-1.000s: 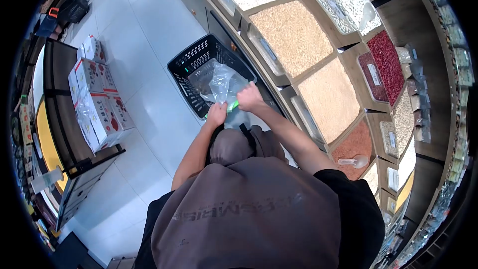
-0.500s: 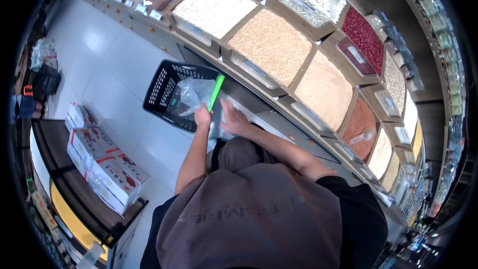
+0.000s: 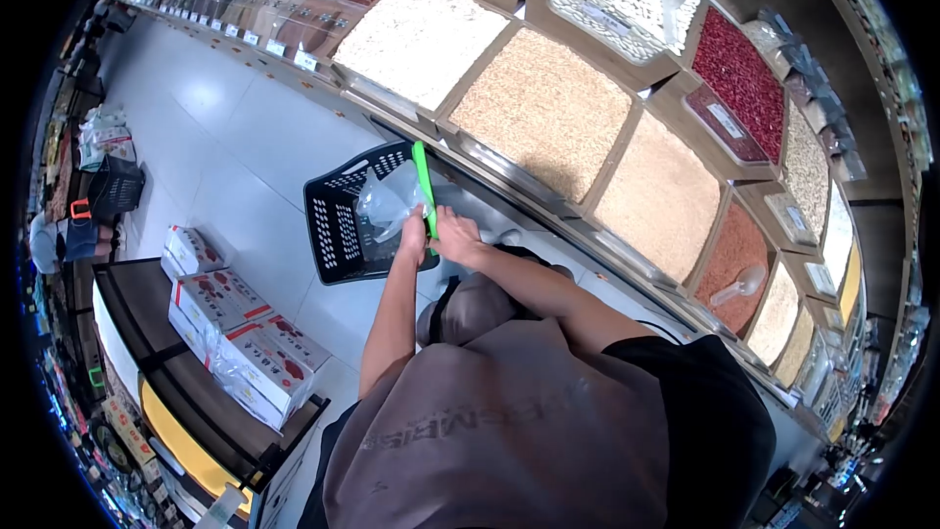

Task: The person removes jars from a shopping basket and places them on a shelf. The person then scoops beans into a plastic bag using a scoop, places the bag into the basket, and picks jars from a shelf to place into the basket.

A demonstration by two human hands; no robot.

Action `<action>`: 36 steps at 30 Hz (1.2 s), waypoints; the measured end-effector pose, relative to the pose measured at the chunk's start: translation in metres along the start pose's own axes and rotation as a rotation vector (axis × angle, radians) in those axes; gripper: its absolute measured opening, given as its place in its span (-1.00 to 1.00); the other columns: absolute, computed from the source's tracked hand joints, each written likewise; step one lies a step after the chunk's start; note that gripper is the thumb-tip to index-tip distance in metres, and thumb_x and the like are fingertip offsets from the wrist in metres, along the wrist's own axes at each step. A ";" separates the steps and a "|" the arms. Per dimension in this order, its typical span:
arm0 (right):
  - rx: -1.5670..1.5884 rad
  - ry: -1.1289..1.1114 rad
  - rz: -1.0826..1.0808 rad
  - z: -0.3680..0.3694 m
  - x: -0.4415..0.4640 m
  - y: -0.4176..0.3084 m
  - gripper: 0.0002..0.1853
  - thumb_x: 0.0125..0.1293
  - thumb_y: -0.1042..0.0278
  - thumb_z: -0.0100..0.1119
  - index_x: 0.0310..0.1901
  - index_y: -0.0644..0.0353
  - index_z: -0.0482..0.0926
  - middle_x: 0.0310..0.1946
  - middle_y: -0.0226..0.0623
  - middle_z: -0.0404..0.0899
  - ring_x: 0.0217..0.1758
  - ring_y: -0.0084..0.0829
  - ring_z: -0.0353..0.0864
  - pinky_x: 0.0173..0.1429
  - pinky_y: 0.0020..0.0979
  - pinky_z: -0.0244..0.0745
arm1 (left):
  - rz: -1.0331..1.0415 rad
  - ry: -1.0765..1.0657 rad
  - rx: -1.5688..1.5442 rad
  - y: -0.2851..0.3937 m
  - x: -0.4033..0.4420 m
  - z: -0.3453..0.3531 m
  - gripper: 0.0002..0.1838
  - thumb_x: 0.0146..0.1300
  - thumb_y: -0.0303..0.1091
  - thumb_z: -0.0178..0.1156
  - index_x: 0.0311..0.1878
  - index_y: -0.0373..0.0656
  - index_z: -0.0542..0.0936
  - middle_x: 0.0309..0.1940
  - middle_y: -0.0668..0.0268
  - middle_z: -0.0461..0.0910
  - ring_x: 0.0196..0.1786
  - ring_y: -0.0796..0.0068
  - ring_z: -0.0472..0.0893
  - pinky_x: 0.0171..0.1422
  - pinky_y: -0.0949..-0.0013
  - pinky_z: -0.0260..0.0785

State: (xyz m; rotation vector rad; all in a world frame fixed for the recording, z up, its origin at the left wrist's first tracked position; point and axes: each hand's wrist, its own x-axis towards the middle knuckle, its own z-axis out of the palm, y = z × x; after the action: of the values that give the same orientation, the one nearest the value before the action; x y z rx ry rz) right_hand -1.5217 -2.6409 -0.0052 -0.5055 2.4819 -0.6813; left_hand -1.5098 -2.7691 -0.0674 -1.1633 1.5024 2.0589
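A black basket [image 3: 338, 235] with a bright green handle [image 3: 423, 176] is in front of me, low down. Inside it lies a crumpled clear plastic bag [image 3: 387, 201]. My left hand [image 3: 413, 233] is closed at the lower part of the green handle, by the bag's edge. Close beside it, my right hand [image 3: 453, 233] has its fingers bent against the same handle end. The fingertips of both hands are small in view.
Open bins of grain, with pale grain [image 3: 543, 103], red beans [image 3: 739, 78] and reddish powder [image 3: 732, 264] with a scoop, line the right side. White boxes [image 3: 264, 358] stand at the left by a dark shelf [image 3: 137, 304]. A person's legs show far left.
The right hand, apart from the handle half a second ago, has closed in on it beside the left hand. Earlier, both hands held the bag and handle lower down. The whole view has turned.
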 end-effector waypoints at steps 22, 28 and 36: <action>0.208 -0.149 -0.007 -0.116 0.008 0.068 -0.48 0.26 -0.07 0.15 -0.24 0.38 0.65 -0.24 0.11 0.67 -0.09 0.05 0.66 0.02 -0.06 0.54 | 0.099 -0.090 -0.057 0.086 0.093 0.085 -0.29 0.54 0.15 -0.29 0.13 -0.44 0.47 -0.01 0.07 0.62 -0.06 0.24 0.64 0.13 0.28 0.49; 0.367 -0.026 0.064 -0.151 -0.028 0.096 -0.42 0.32 -0.19 0.09 -0.11 0.32 0.59 -0.20 0.09 0.64 -0.05 0.05 0.63 0.05 -0.06 0.48 | 0.411 0.340 0.272 0.102 0.043 0.078 -0.34 0.54 0.07 -0.19 0.25 -0.47 0.39 0.11 -0.08 0.55 0.07 0.23 0.62 0.18 0.23 0.46; 0.990 0.261 -0.106 -0.216 -0.023 0.103 -0.25 0.33 -0.05 0.25 0.36 0.28 0.22 0.12 0.00 0.48 0.09 -0.30 0.59 0.05 -0.36 0.52 | 1.083 0.073 1.199 0.158 -0.013 0.144 -0.58 0.49 -0.26 -0.13 0.22 -0.39 0.43 0.12 -0.16 0.50 0.12 -0.06 0.52 0.21 0.02 0.32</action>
State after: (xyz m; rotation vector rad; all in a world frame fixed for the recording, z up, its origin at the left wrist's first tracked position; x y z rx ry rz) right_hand -1.6466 -2.4691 0.1068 -0.1575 1.9719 -1.9390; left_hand -1.6684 -2.6972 0.0573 0.1305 3.0695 0.9149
